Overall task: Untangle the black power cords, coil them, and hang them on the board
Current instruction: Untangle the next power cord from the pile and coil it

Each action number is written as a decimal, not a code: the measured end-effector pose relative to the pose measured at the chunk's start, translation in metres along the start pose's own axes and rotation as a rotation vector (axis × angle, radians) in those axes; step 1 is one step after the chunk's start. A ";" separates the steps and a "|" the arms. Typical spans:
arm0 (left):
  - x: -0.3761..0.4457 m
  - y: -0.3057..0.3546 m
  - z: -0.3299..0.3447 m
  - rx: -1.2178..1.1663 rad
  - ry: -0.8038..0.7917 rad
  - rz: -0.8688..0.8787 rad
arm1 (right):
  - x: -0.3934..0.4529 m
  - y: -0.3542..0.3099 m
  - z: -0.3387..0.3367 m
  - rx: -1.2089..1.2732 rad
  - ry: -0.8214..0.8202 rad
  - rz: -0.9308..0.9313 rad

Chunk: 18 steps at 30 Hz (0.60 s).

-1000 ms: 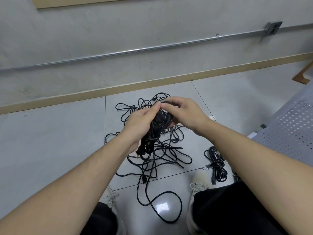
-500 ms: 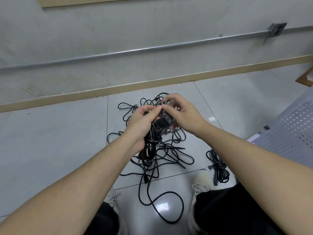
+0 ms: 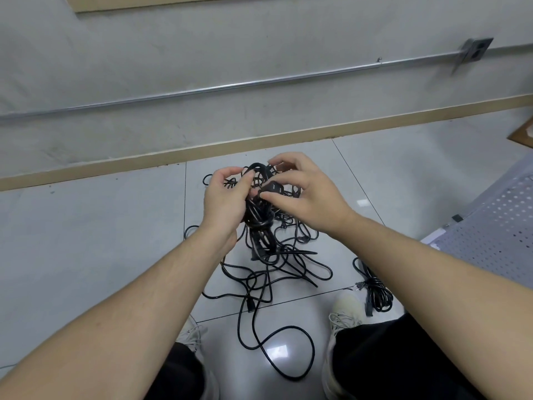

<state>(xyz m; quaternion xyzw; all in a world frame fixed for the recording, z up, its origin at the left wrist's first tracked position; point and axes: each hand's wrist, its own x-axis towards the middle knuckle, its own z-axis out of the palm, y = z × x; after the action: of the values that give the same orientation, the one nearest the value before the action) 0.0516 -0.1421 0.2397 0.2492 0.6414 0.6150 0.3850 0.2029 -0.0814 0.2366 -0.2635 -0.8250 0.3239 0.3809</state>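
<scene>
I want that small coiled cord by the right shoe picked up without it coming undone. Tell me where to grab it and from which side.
Grip the coiled cord across its bunched middle, where the strands run close together, coming straight down from above. It lies flat on the floor beside the right shoe, apart from the tangled pile. Its plug sticks out on the left; pulling that would likely loosen the loops.

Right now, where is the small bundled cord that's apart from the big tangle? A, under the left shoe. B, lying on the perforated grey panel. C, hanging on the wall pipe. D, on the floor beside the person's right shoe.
D: the small bundled cord lies on the floor tile just right of the right shoe, clear of the big tangle that both hands are working.
</scene>
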 end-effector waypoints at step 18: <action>0.002 -0.010 0.003 -0.112 -0.044 -0.146 | -0.003 -0.010 -0.003 -0.118 -0.207 0.532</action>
<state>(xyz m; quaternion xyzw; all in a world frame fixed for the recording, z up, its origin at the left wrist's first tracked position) 0.0540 -0.1398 0.2298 0.1932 0.6140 0.6144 0.4562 0.2048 -0.0886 0.2441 -0.4580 -0.7787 0.3890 0.1804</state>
